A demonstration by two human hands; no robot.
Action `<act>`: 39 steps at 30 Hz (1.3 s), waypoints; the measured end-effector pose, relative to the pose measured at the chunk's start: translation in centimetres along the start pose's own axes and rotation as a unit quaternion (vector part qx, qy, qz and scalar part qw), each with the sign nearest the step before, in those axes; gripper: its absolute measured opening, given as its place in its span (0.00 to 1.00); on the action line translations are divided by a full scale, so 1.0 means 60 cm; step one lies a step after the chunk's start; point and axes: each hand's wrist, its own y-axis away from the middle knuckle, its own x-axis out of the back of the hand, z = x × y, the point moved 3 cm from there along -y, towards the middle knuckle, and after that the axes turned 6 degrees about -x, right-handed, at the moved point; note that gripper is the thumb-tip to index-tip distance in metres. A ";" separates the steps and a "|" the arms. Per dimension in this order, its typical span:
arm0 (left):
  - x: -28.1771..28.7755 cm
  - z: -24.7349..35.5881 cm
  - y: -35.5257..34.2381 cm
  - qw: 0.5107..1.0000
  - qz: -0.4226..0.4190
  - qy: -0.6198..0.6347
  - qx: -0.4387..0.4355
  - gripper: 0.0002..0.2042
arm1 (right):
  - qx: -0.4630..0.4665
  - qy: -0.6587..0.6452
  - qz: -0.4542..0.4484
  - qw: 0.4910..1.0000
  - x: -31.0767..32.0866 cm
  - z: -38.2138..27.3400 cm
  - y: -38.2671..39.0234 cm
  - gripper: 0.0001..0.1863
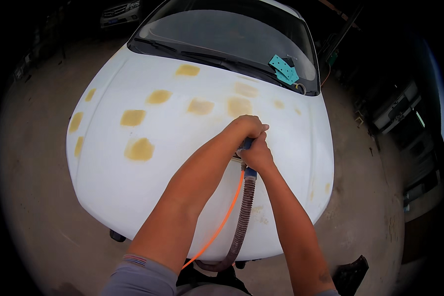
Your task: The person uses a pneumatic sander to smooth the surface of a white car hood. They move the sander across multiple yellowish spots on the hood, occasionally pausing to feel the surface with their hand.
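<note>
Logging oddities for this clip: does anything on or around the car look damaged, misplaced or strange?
Yes. The white hood carries yellowish-tan patches scattered across its upper half, standing out against the paint. A teal perforated sheet lies loose at the windshield's base. Both hands, left hand and right hand, grip a hose-fed tool.

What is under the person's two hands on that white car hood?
Both hands grip a blue-handled tool pressed on the white hood. A grey ribbed hose and orange line trail from it. The tool's head and the hood spot beneath are covered by the hands.
</note>
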 end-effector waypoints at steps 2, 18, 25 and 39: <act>0.014 -0.003 0.040 0.998 -0.002 0.052 -0.041 0.31 | -0.056 0.031 0.031 0.997 0.000 -0.015 -0.006 0.47; -0.276 -0.117 0.519 0.917 0.149 0.314 -0.196 0.20 | -0.081 0.161 0.111 0.977 0.003 -0.083 -0.054 0.41; -0.482 -0.115 0.882 0.870 0.006 0.482 -0.101 0.23 | -0.002 0.185 0.106 0.977 0.002 -0.184 -0.012 0.45; -0.361 -0.081 0.894 0.945 -0.087 0.113 -0.293 0.12 | 0.154 0.247 0.052 0.955 0.020 -0.229 -0.008 0.46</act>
